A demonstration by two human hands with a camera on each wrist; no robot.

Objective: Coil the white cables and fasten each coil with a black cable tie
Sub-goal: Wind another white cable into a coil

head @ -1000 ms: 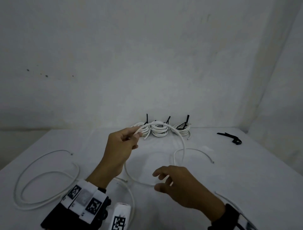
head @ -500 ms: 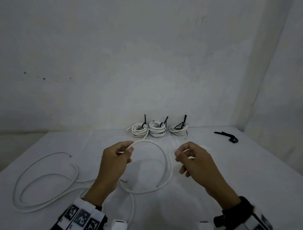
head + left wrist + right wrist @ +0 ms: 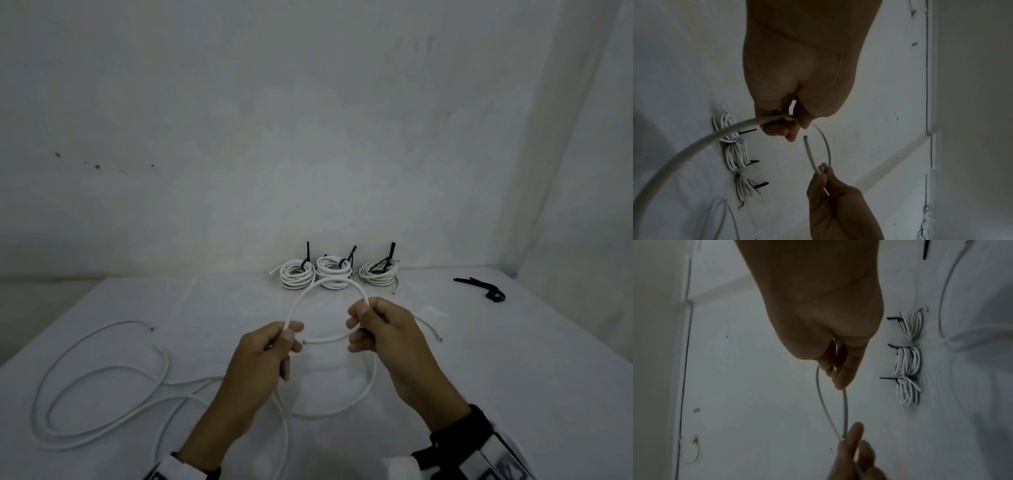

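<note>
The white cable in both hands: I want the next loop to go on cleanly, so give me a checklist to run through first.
1. Left hand grips the white cable: ok.
2. Right hand pinches it: ok.
3. First loop closed between the hands: ok.
4. Free end secured: not ok, it pokes out loose.
5. Slack trailing on the table untangled: cannot tell.
6. Spare black cable tie available: ok.

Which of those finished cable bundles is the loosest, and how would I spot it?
Look where the white table meets the back wall: three tied coils sit in a row. The loosest coil is the rightmost one, nearest the spare black cable ties. Its loops splay wider and flatter, and one cable end trails out toward the front.
</note>
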